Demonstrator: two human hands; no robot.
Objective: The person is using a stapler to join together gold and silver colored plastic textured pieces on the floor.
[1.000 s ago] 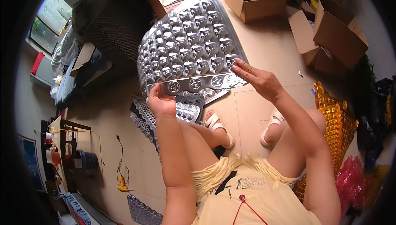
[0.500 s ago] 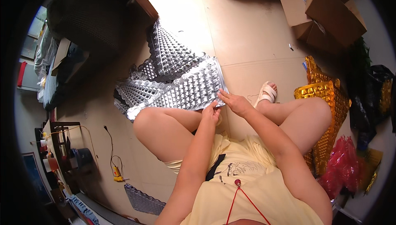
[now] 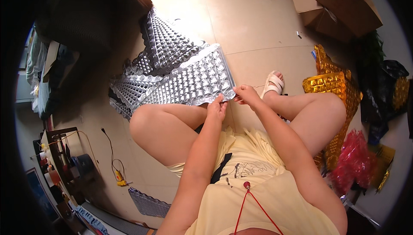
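A shiny silver embossed sheet (image 3: pixel 202 73) with a scalloped edge reaches over the floor to my hands, its near corner between them. Thumb and fingers of my left hand (image 3: pixel 218 107) close on its near edge, beside the corner. My right hand (image 3: pixel 247 95) is pinched right at that corner. Whatever lies between its fingertips is too small to make out; a faint thin line runs off to its right. More silver embossed sheets (image 3: pixel 170 41) lie fanned out behind and to the left, partly overlapped.
Gold embossed sheets (image 3: pixel 329 82) and crinkled red plastic (image 3: pixel 350 162) lie at right. Cardboard boxes (image 3: pixel 344 9) stand far right. On the left floor are a yellow tool with a cord (image 3: pixel 121 179) and another silver piece (image 3: pixel 148 202). My legs frame the work.
My right hand's fingers, stretched over the sheet's corner before, are now bent into a pinch at its edge. My left hand keeps hold near the corner. The whole view has shifted slightly.
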